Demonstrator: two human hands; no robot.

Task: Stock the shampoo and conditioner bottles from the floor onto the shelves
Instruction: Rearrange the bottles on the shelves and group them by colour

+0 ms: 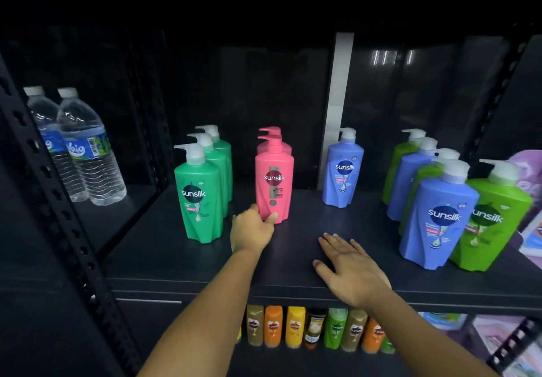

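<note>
Left hand (253, 231) was wrapped round the base of the front pink Sunsilk pump bottle (274, 183), thumb on the near face, fingers curled round its left side. Btl stood upright on the dark shelf (181, 262), approx. mid-shelf, w/ more pink ones lined up right behind it. Right hand (349, 265) was flat & spread, palm down, low over the bare shelf front, holding nothing; can't tell if it touched the board. Teal-green Sunsilk bottles (199, 197) stood just beside on the left, and a single blue Sunsilk bottle (343, 171) stood to the right, further back. Handling, as a judgement: a full pump btl is prob. heavy-ish & tall, so a low push could tip it. Glossy rigid plastic, so slick, but it won't crush. Best hold is prob. round the mid-body, not the pump head, which may swivel or pop. Sliding along the board looks safer vs. lifting.
</note>
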